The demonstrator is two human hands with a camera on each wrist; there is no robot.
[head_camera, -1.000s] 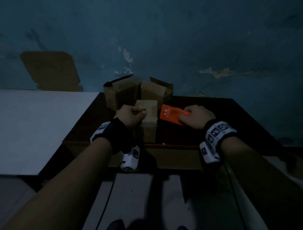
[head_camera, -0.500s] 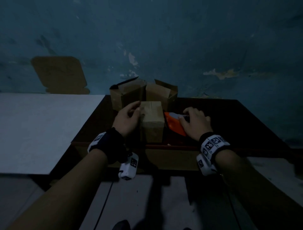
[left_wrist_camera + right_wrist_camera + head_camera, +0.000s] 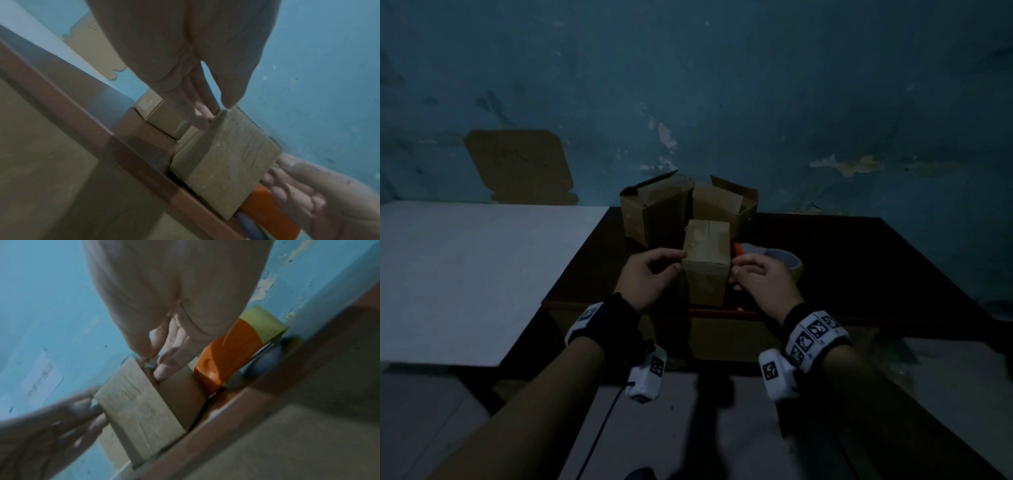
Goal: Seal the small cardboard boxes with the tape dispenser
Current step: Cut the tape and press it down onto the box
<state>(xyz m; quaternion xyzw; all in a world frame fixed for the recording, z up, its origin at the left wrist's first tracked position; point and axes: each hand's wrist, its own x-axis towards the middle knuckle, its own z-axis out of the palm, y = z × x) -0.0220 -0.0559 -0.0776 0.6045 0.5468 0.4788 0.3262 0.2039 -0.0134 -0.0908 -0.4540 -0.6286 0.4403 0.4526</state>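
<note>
A small closed cardboard box (image 3: 707,250) stands upright near the front edge of the dark table (image 3: 859,260). My left hand (image 3: 674,263) touches its left side with straight fingers (image 3: 202,121), the thumb at the top edge. My right hand (image 3: 739,274) presses its fingers (image 3: 162,373) against the box's right side, thumb tip at the top corner. The box top (image 3: 226,154) (image 3: 137,410) shows between both hands. The orange tape dispenser (image 3: 738,248) (image 3: 226,353) lies on the table just right of the box, with its tape roll (image 3: 784,260) behind my right hand; neither hand holds it.
Two open cardboard boxes (image 3: 654,212) (image 3: 726,202) stand behind the small box against the blue wall. A white board (image 3: 465,274) lies to the left of the table. A flat piece of cardboard (image 3: 517,164) leans on the wall at the back left.
My right hand has let go of the tape dispenser, which now lies on the table, and moved to the box's right side. My left hand slid from the box top to its left side.
</note>
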